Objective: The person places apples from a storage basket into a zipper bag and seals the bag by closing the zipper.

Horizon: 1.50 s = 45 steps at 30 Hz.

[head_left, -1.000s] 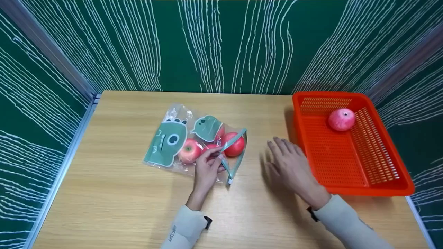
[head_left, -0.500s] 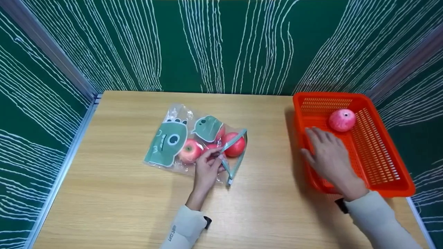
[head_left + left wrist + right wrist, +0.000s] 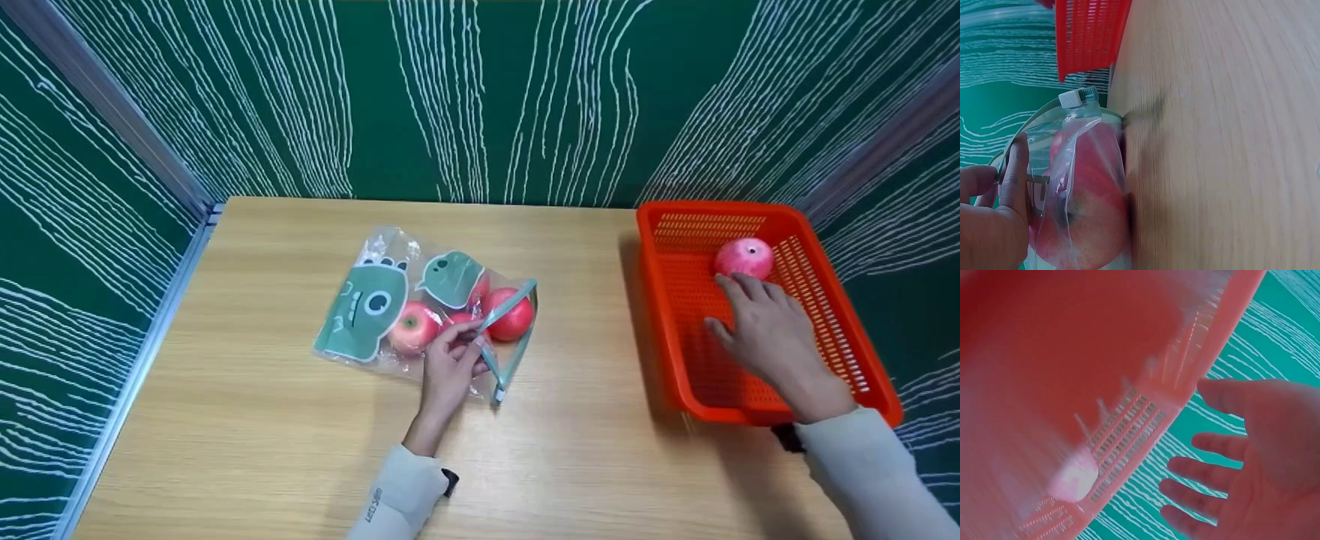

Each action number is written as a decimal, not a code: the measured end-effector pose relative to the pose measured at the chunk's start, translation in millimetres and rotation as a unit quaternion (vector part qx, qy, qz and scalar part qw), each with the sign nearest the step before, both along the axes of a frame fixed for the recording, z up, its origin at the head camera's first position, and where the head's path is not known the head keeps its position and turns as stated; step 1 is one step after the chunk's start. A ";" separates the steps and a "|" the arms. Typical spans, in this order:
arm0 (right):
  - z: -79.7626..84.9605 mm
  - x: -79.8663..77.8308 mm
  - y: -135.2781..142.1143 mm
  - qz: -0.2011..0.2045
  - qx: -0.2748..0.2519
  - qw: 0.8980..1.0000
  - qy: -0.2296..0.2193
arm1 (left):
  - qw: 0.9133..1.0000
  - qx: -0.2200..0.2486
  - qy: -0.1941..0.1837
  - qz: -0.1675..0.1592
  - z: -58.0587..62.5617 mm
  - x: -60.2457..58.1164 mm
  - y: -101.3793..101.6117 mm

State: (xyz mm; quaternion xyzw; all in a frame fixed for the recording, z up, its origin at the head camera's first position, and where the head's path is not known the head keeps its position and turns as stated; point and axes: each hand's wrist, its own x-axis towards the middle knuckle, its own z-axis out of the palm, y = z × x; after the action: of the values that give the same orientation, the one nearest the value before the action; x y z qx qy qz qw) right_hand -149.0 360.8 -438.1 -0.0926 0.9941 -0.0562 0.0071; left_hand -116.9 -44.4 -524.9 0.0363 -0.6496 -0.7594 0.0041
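Observation:
A clear zip bag with green dinosaur prints lies on the table with several red apples inside. My left hand pinches the green zip edge of its mouth, which gapes toward the right. In the left wrist view, the white zip slider sits at the end of that edge, above an apple. My right hand hovers over the orange basket, fingers extended and holding nothing. Its fingertips are right at the near side of a pink-red apple in the basket.
The wooden table runs up to a green wall with white streaks. The basket stands at the table's right side, its rim raised around the apple. Metal frame posts mark the corners.
My right hand has moved right, from the table beside the basket, over its rim and in toward the apple. My left hand and the bag have stayed in place.

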 end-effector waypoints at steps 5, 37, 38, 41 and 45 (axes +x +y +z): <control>4.9 -1.0 11.1 0.002 -0.001 1.000 -0.015 | 1.000 -0.001 0.003 -0.004 -0.4 -0.6 -0.5; 9.0 -59.4 51.2 -0.025 0.009 0.998 -0.060 | 0.999 -0.047 -0.014 -0.004 8.6 -11.1 -2.7; 8.3 -61.1 52.0 -0.024 0.008 0.998 -0.061 | 0.999 -0.049 -0.016 -0.005 8.7 -11.5 -2.8; 5.5 -65.8 54.3 -0.025 0.006 0.998 -0.065 | 0.998 -0.051 -0.021 -0.007 9.6 -12.3 -2.7; 0.3 -70.9 58.2 -0.034 -0.006 0.997 -0.067 | 0.999 -0.047 -0.019 -0.009 9.0 -12.9 -2.4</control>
State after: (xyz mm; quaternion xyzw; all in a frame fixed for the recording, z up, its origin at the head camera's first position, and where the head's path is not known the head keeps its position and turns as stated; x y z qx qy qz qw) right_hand -219.9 419.0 -437.9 -0.0545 0.9936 -0.0681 0.0715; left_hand -129.7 -46.8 -515.8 0.0443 -0.6849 -0.7272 -0.0137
